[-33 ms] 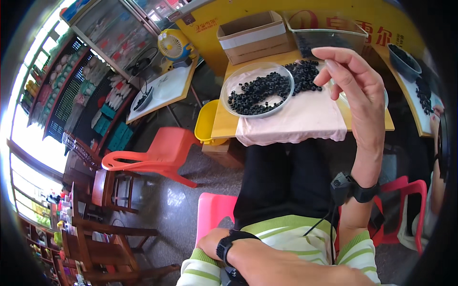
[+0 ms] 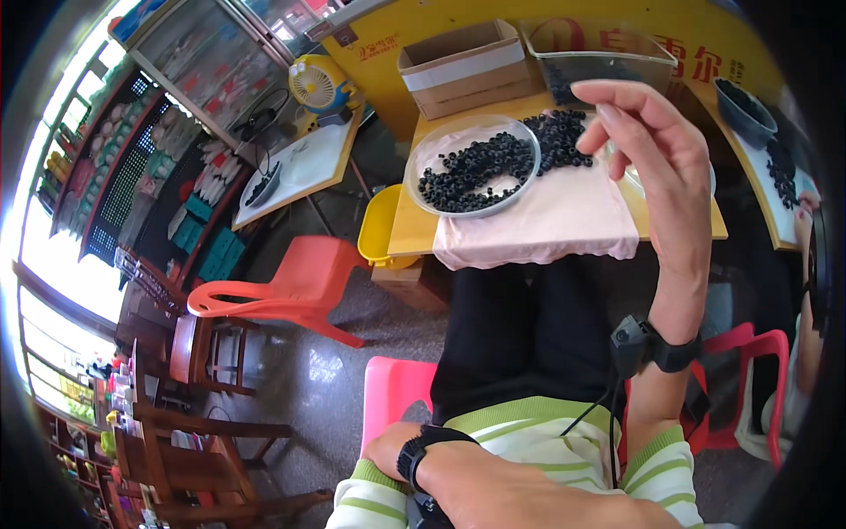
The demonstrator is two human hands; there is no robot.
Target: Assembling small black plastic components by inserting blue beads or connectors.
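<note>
Wooden worktop (image 2: 412,236) bears a bowl (image 2: 432,145) of black beads (image 2: 495,157); the raised right hand (image 2: 656,150) is loosely open; the left hand (image 2: 546,498), I cannot tell.

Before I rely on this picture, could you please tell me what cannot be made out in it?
In the head view:
Cardboard box: its bottom is hidden by its front wall.
Clear object: partly hidden behind the right hand.
Forearm across the striped shirt: cut off by the picture's lower edge.
Black rings: too small and heaped to count.
Other person's hand: too small and blurred to tell its grip.
</note>
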